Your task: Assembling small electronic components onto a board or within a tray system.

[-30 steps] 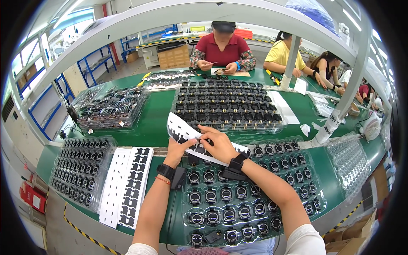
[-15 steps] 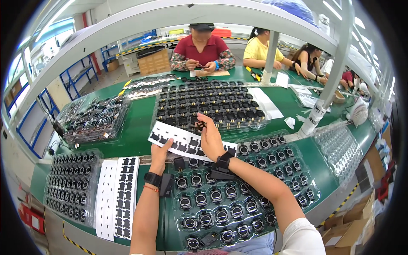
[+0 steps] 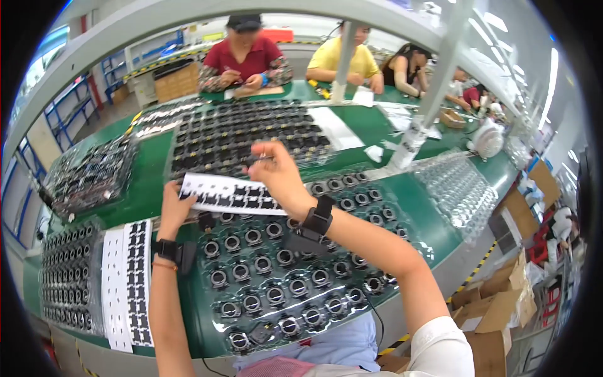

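Currently, left fingers pinch the white sheet; right fingers curl above it, contents unclear.

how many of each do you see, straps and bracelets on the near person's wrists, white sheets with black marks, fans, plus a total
Black wrist straps: 2
Orange bracelet: 1
White sheets with black marks: 3 visible, one in the left hand, two on the table
Fan: 1
Total: 7
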Motion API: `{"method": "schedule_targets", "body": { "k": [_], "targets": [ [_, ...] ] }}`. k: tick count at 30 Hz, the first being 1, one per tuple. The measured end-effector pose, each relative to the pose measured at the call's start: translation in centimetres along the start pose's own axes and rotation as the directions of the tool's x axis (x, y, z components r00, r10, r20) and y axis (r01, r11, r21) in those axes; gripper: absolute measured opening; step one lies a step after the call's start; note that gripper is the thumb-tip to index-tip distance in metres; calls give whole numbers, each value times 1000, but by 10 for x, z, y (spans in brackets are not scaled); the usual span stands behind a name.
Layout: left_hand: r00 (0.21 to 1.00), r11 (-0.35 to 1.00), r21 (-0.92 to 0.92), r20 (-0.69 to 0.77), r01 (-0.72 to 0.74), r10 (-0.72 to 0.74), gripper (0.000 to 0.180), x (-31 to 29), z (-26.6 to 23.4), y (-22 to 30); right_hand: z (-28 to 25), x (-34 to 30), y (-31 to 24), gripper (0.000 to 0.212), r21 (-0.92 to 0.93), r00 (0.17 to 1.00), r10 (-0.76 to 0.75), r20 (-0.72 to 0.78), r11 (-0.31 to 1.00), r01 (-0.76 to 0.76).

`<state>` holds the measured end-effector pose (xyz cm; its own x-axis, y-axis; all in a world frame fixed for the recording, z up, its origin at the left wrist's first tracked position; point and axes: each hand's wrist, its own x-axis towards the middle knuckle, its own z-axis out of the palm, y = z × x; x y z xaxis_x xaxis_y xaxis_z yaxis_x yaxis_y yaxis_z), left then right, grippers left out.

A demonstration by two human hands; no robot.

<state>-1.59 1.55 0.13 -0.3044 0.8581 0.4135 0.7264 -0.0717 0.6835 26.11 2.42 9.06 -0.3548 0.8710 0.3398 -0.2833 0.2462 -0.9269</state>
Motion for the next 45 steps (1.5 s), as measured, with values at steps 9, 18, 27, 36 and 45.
{"method": "schedule_targets", "body": {
  "k": [9, 18, 27, 36, 45],
  "targets": [
    [816, 694, 453, 449, -560, 365, 25, -52, 20, 126, -53, -41, 71, 45, 708, 920, 249, 303, 587, -392],
    [735, 891, 190, 647, -412, 202, 24, -43, 29, 120, -58, -45, 93, 33, 657, 901, 282, 331, 616, -434],
    [893, 683, 623, 440, -382, 98, 42, -42, 44, 128, -53, -50, 69, 27, 618, 895, 362, 262, 649, -444],
    [901, 727, 605, 432, -325, 43, 35, -41, 33, 123, -53, -51, 70, 29, 528, 859, 395, 326, 678, -512],
    [927, 769, 594, 374, -238, -2, 29, -40, 32, 129, -57, -48, 72, 24, 615, 861, 409, 301, 607, -503]
  ]
}}
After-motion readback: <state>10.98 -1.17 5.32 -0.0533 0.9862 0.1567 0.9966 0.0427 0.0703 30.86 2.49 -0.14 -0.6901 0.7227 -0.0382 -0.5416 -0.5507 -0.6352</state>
